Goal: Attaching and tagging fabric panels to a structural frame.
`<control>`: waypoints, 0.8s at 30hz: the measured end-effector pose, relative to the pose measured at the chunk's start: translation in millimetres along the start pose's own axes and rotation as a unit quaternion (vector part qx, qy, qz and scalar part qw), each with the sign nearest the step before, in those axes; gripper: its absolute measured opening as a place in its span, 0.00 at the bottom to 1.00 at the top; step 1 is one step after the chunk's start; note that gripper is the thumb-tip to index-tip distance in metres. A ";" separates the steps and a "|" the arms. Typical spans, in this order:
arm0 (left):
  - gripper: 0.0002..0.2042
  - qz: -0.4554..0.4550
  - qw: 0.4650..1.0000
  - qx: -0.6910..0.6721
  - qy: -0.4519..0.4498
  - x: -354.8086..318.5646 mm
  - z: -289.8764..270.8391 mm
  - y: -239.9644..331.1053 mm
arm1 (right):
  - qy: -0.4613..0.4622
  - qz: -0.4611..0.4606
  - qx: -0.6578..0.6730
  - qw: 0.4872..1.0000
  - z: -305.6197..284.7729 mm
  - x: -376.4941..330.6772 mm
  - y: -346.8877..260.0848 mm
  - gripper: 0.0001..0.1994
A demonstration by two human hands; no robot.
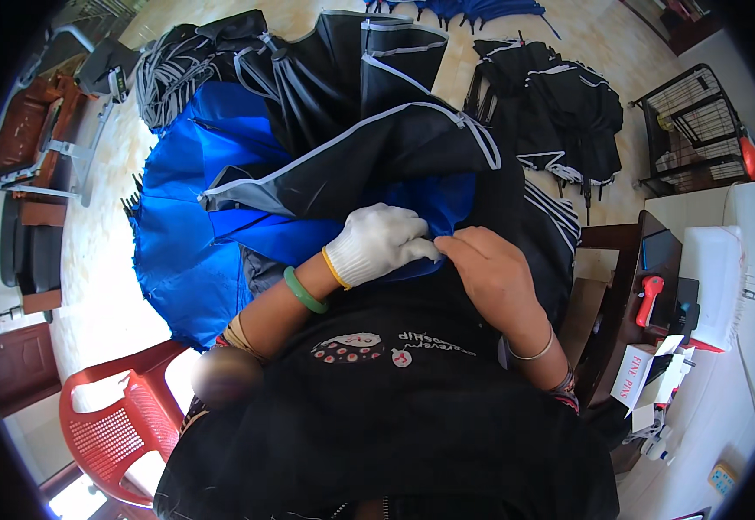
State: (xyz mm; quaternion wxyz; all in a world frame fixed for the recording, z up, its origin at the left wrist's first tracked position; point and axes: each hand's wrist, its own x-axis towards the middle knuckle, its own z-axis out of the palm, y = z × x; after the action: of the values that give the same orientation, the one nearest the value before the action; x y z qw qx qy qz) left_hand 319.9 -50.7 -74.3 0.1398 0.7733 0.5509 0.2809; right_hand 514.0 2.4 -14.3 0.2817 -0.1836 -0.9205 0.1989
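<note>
Gloved left hand (379, 243), bare right hand (492, 273): fingertips together, near edge of blue fabric (443, 204) | grip: cannot tell | grey-edged black fabric (377, 149): beyond hands

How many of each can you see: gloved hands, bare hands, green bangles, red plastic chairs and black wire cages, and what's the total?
Gloved hand: 1, the left
Bare hand: 1, the right
Green bangle: 1
Red plastic chair: 1
Black wire cage: 1
Total: 5
</note>
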 end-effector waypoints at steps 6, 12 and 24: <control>0.15 -0.003 0.999 0.005 0.032 1.2 2.3 -1.0 | 0.035 0.025 0.035 0.998 11.1 -4.5 3.0 0.13; 0.14 -0.012 0.999 0.041 0.017 -3.2 1.3 -7.9 | 0.030 -0.022 -0.030 0.999 19.0 -3.8 2.8 0.12; 0.19 -0.032 0.969 -0.184 0.159 -18.7 -19.3 -21.0 | -0.086 0.119 0.193 0.970 26.4 7.1 31.7 0.16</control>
State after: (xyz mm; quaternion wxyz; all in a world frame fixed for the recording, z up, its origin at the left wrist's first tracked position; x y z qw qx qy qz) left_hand 287.9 -62.6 -75.1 0.1986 0.6619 0.5292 0.4924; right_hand 500.0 25.7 -46.2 0.2058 -0.2165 -0.8570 0.4199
